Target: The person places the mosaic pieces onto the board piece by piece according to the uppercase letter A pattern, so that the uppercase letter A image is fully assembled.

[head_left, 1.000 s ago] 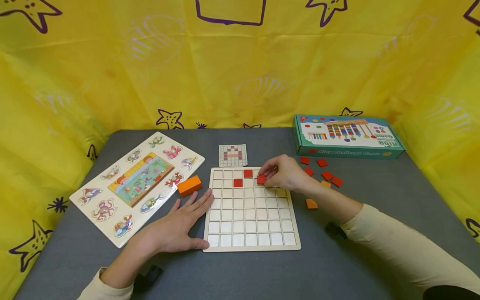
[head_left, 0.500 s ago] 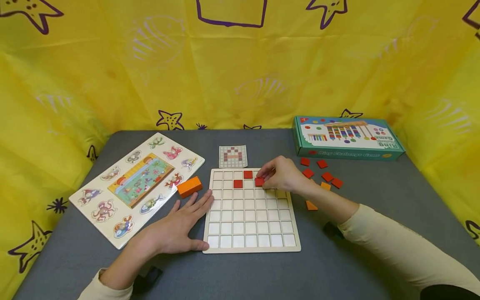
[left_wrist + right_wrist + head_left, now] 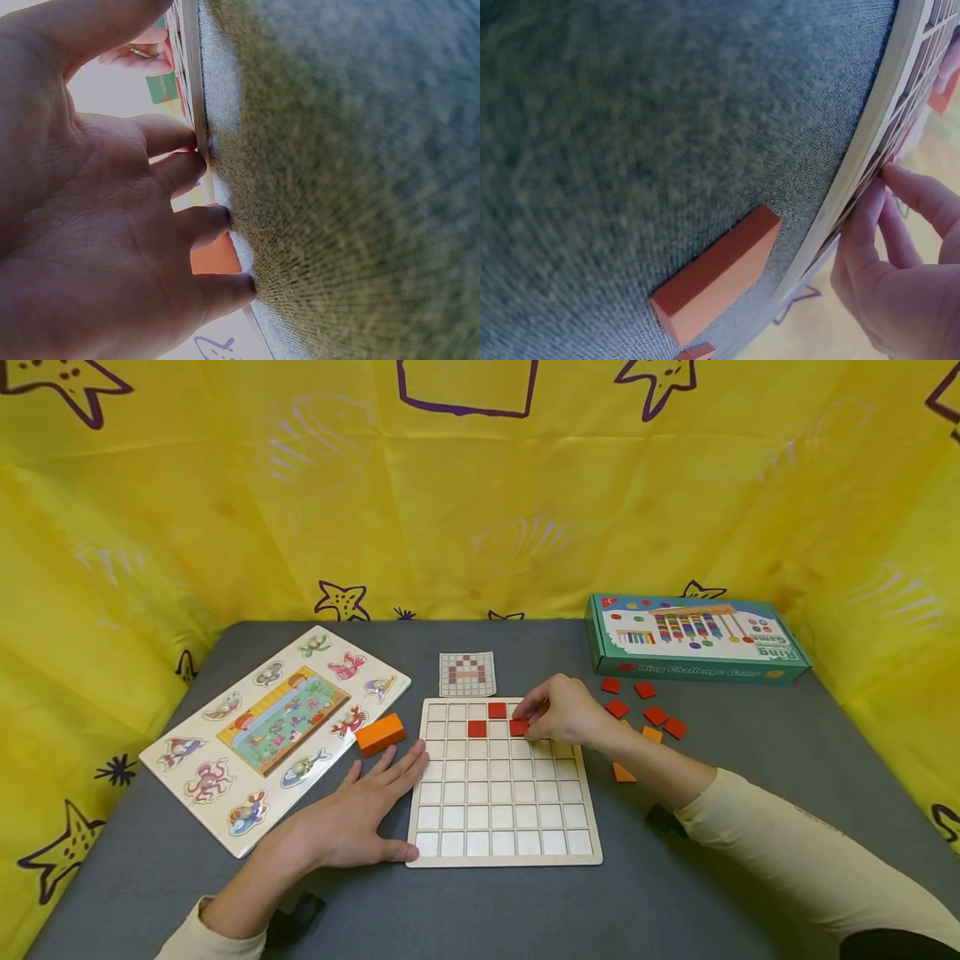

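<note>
A square wooden grid board [image 3: 504, 862] lies flat on the grey table in the head view. My right hand [image 3: 564, 712] pinches a red square tile [image 3: 518, 727] at the second row of cells, thumb and fingertips on its right side. One red tile [image 3: 497, 710] sits in a top-row cell and another red tile [image 3: 477, 728] in the second row. My left hand [image 3: 351, 820] lies with fingers spread, thumb and fingertips at the board's left edge. In the left wrist view the fingers of the left hand [image 3: 112, 217] reach straight to the table and board edge.
A small pattern card [image 3: 467, 674] lies behind the board. Left are a sea-animal puzzle [image 3: 273, 735] and an orange block [image 3: 380, 734]. Right are loose red tiles [image 3: 645, 691], an orange piece [image 3: 623, 772] and a green game box [image 3: 697, 637]. Yellow fabric [image 3: 480, 485] hangs behind.
The red tile in my right hand has shifted slightly left and down over the second row. My left hand keeps its place at the board's edge.
</note>
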The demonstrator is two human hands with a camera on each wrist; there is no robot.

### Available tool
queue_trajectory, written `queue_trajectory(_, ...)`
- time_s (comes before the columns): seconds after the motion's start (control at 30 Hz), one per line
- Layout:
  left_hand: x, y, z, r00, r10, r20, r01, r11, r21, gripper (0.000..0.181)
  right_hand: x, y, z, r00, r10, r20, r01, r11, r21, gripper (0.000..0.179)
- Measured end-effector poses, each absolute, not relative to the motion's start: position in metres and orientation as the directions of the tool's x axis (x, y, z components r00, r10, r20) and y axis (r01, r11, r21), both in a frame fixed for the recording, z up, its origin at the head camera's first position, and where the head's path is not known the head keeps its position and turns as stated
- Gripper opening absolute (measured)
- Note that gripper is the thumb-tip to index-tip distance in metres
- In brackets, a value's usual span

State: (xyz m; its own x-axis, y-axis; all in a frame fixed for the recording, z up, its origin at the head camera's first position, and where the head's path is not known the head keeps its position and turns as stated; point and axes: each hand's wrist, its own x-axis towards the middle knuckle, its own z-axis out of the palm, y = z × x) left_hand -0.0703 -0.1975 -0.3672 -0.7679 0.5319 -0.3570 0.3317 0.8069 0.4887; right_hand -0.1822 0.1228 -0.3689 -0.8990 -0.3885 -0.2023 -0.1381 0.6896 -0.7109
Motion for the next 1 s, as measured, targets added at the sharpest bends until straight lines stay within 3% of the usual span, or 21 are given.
queue_trajectory(1.0, -0.0711, -0.1977, -0.3684, -0.769, 0.533, -0.353, 0.341, 0.809, 0.478, 0.114, -0.1836, 0.1243, -0.3714, -0.893, -0.408, -0.192, -0.156, 0.679, -0.718, 0.025)
